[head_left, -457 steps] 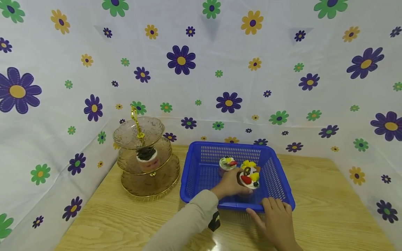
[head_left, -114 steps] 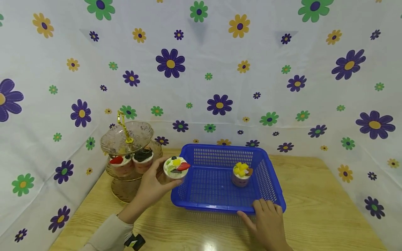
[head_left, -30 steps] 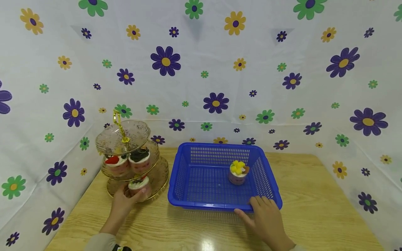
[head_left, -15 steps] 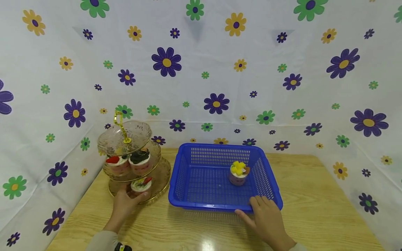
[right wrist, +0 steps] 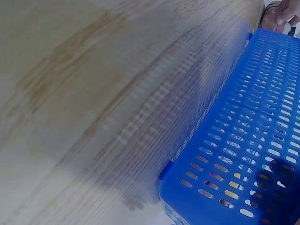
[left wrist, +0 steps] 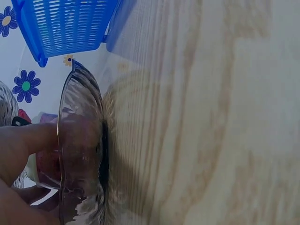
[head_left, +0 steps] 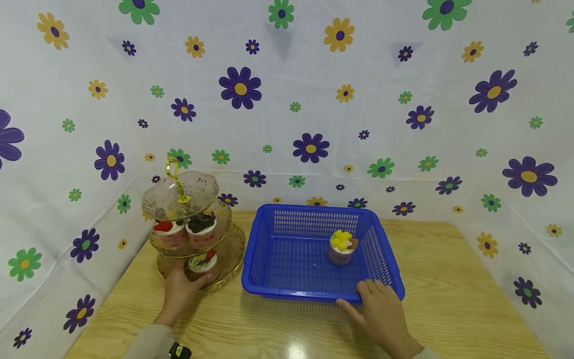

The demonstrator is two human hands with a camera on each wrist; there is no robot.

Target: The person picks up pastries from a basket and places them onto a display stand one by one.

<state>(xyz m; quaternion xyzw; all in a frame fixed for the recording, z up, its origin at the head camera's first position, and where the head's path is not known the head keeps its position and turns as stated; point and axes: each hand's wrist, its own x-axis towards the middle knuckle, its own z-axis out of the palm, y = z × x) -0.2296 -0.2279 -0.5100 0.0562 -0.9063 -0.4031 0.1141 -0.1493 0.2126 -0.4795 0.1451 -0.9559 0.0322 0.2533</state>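
My left hand (head_left: 181,286) holds a dessert cup (head_left: 207,269) with white cream and a strawberry slice, on the bottom tier of a three-tier stand (head_left: 230,249). In the left wrist view, the thumb and fingers lie around this cup (left wrist: 47,166), partly behind the clear plate's rim (left wrist: 77,112). Two more dessert cups sit on the middle tier: one strawberry-topped (head_left: 172,237), one dark-topped (head_left: 203,234). My right hand (head_left: 381,311) grips the front rim of a blue plastic basket (head_left: 296,293) near its right corner. Inside the basket stands a yellow-topped dessert cup (head_left: 341,253).
The stand's top plate (head_left: 197,192) overhangs the middle cups, and a gold handle (head_left: 172,172) rises from it. Wooden tabletop (head_left: 251,329) lies in front of the basket. A flower-print cloth (head_left: 278,129) encloses the back and sides.
Since the oldest frame, the strawberry-topped and cream-topped cups have gone from basket to stand. Over the last second, the left hand has shifted the cup slightly on the bottom tier; the right hand stays put.
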